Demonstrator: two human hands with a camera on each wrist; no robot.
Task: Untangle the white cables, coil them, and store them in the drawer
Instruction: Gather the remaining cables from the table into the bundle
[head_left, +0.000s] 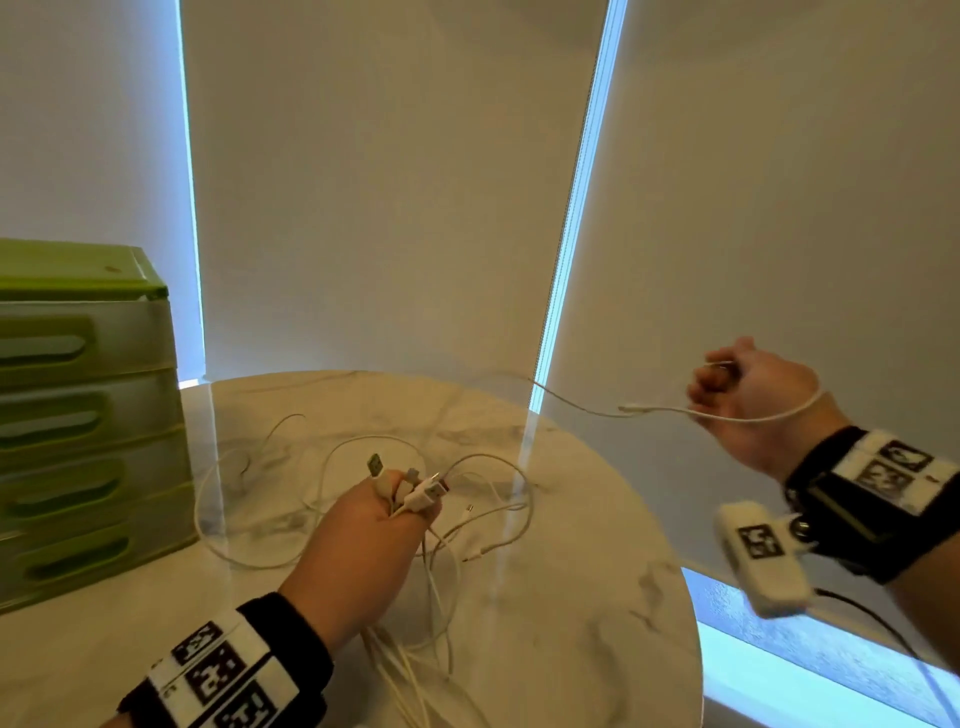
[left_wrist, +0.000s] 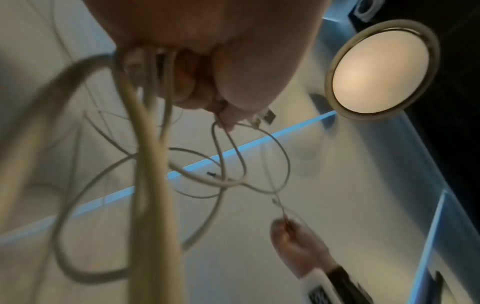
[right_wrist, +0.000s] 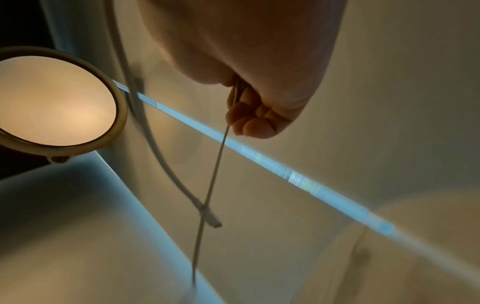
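A tangle of white cables (head_left: 483, 499) lies in loops on the round marble table (head_left: 597, 597). My left hand (head_left: 384, 514) grips a bunch of them over the table, with several USB plugs (head_left: 423, 491) sticking out past the fingers; strands hang below the fist (left_wrist: 145, 144). My right hand (head_left: 727, 384) is raised to the right, off the table's edge, with its fingers curled round one thin white cable (head_left: 571, 402) that stretches back toward the tangle. That cable loops round the back of the hand, and its plug end (head_left: 636, 409) dangles free (right_wrist: 211, 221).
A green plastic drawer unit (head_left: 88, 415) with several shut drawers stands at the table's left. Light roller blinds (head_left: 389, 182) hang behind the table. A round ceiling lamp (left_wrist: 379, 70) shows in both wrist views.
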